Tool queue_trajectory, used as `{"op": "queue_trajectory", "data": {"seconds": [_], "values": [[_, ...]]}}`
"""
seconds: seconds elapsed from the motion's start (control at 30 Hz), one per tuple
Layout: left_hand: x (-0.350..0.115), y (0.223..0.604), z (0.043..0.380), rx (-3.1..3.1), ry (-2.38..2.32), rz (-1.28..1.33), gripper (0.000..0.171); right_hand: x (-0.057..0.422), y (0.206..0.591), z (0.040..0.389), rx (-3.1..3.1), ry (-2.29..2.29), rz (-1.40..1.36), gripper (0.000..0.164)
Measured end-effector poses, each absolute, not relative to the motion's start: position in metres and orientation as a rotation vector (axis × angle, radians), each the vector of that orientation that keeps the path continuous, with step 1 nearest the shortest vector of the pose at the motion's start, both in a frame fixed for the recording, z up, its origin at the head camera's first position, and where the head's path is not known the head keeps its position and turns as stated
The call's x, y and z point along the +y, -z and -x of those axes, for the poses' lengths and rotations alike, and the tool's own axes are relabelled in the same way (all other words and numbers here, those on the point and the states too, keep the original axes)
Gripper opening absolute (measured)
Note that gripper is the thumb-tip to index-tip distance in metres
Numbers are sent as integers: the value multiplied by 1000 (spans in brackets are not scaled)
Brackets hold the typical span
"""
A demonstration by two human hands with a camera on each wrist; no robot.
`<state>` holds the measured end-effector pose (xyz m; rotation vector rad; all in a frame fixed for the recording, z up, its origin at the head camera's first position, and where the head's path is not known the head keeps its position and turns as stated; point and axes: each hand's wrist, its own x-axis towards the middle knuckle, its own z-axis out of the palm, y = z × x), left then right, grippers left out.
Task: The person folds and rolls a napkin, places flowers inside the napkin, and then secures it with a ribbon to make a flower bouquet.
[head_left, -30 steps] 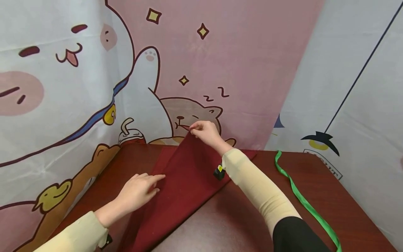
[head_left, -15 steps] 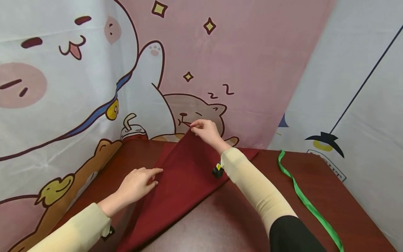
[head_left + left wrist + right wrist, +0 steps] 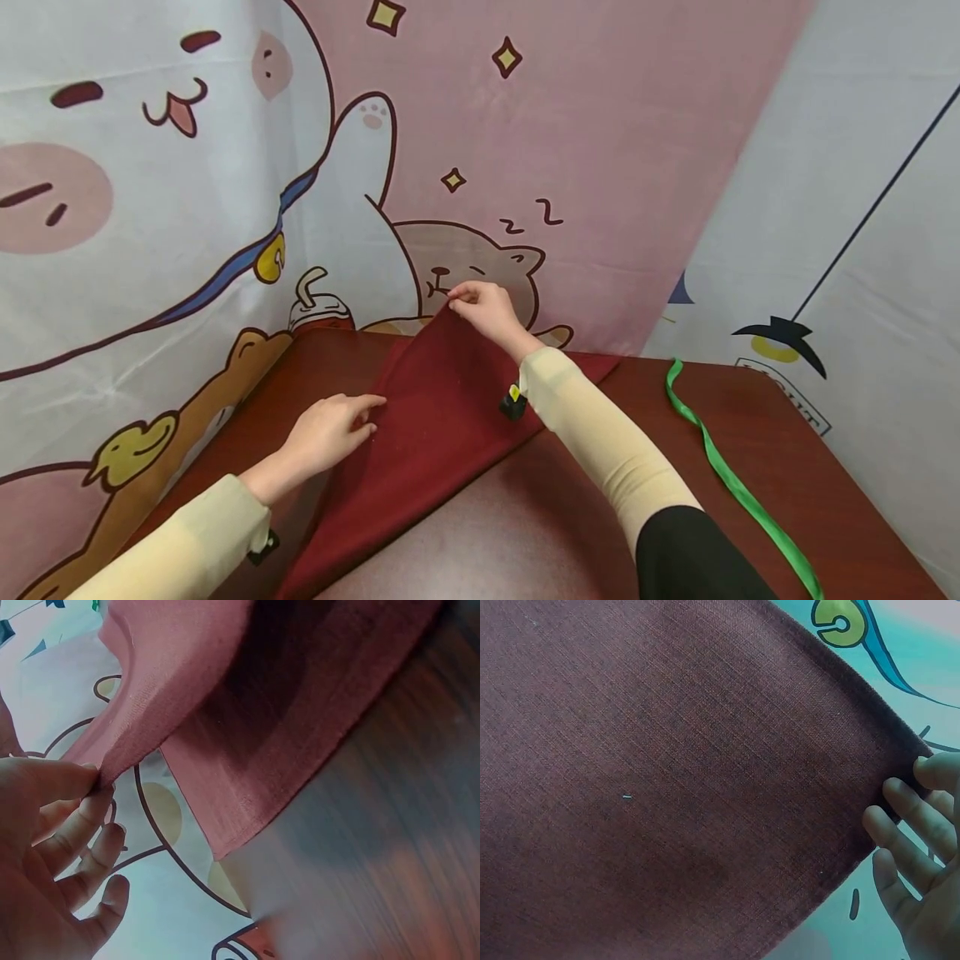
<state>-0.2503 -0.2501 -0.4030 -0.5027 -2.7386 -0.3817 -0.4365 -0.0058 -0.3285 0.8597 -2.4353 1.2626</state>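
A dark red cloth (image 3: 442, 425), folded over on itself, lies slanted across the brown table, one corner lifted toward the back. My right hand (image 3: 491, 317) pinches that raised corner between thumb and fingers; the right wrist view shows the cloth's weave (image 3: 667, 765) stretching away from the fingertips. At the cloth's left edge is my left hand (image 3: 322, 435). In the left wrist view its thumb and index finger pinch the edge, the other fingers (image 3: 90, 874) spread loosely below. Under the lifted layer, another layer of the cloth (image 3: 232, 795) rests on the table.
A green ribbon (image 3: 738, 483) lies in a long curve on the right side of the brown table (image 3: 517, 517). Behind the table hangs a printed cartoon backdrop (image 3: 615, 183), which also covers the left and right sides. Small black devices (image 3: 513, 403) sit at both wrists.
The head view has tilted and shifted slightly. Both hands keep their hold on the cloth, with the raised corner edging a little to the left.
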Motion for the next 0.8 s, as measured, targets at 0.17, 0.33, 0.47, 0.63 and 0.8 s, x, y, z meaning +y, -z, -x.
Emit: {"op": "queue_trajectory", "data": {"seconds": [0.17, 0.33, 0.47, 0.63, 0.8], "values": [[-253, 404, 254, -2773, 406, 465, 34, -11, 331, 436, -2436, -1280, -850, 15], [-256, 408, 258, -2796, 430, 434, 33, -18, 338, 435, -2450, -1293, -844, 15], [-259, 409, 260, -2805, 441, 418, 31, -23, 343, 435, -2464, -1299, -845, 18], [-262, 412, 266, -2805, 435, 427, 26, -27, 346, 436, -2463, -1318, -836, 17], [-265, 417, 271, -2835, 463, 411, 18, -27, 354, 438, -2457, -1335, -834, 16]]}}
